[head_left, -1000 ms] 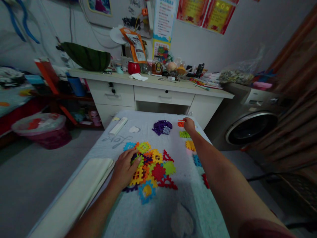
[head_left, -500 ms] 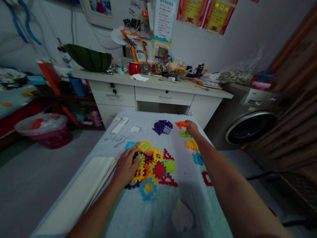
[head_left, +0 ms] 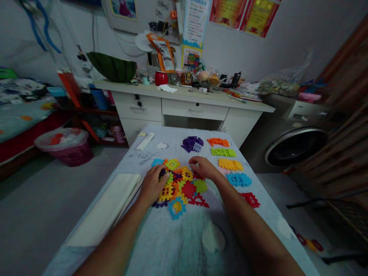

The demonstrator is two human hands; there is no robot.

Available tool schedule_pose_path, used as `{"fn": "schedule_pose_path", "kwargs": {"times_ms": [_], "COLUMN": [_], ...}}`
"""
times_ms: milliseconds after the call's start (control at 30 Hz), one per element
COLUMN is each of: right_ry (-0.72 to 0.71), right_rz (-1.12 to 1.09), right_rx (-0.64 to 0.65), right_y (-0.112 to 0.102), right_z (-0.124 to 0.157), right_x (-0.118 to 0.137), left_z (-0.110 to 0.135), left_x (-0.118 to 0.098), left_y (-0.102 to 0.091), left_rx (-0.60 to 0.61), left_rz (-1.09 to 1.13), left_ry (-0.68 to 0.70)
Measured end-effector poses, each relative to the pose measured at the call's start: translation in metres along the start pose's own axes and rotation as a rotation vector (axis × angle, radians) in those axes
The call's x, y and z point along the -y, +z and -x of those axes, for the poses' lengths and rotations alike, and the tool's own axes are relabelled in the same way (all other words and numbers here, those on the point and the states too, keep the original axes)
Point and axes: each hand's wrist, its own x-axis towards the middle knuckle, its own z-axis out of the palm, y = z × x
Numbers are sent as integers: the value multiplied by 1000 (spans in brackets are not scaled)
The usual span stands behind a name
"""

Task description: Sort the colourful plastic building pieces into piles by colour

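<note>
Both arms are in, bare. The left forearm (head_left: 115, 245) comes up from 7 o'clock with a straight wrist. The left hand (head_left: 153, 186) lies palm down, fingers (head_left: 164, 180) loosely spread and aimed at 1 o'clock. The right forearm (head_left: 247, 234) sweeps in from 5 o'clock. The right hand (head_left: 206, 169) sits palm down at 2 o'clock of the left, close but apart. Its fingers curl toward 9 o'clock; in this dim light, whether they pinch shut is unclear.

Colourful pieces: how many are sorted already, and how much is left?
Six one-colour groups look done: purple, orange, green, yellow, blue, red. The left hand and right hand are on the mixed pile, which looks left to sort.
</note>
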Motion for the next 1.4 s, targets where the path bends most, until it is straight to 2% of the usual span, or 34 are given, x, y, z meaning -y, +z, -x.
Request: {"fn": "schedule_pose_path", "kwargs": {"times_ms": [100,200,333,433,533,667,833,967,1100,1200,1333,1400], "right_ry": [51,106,165,231,230,223,313,344,271,218,260,275], "right_rz": [130,204,137,29,-19,37,72,2,-38,-102,-189,-162], "right_rx": [-1,86,173,153,116,117,172,111,-1,18,46,40], "right_y": [6,0,-7,-5,-3,-7,-16,-25,-41,-54,-62,-61], "right_z": [1,6,14,16,16,18,23,30,47,70,106,123], "right_x": [6,1,-7,-12,-13,-9,1,1,-6,-12,-17,-18], "left_z": [0,0,1,1,0,0,0,-1,0,0,0,-1], "left_x": [-1,-1,0,1,-1,-2,1,2,2,2,2,4], "left_y": [-1,-1,0,0,-1,-1,0,1,1,1,1,2], "left_rx": [7,10,15,15,21,22,15,20,20,20,25,24], "left_rz": [-14,-28,-41,-38,-34,-33,-40,-44,-48,-52,-62,-67], "left_ry": [9,10,19,28,24,27,22,34,38,36,45,56]}}
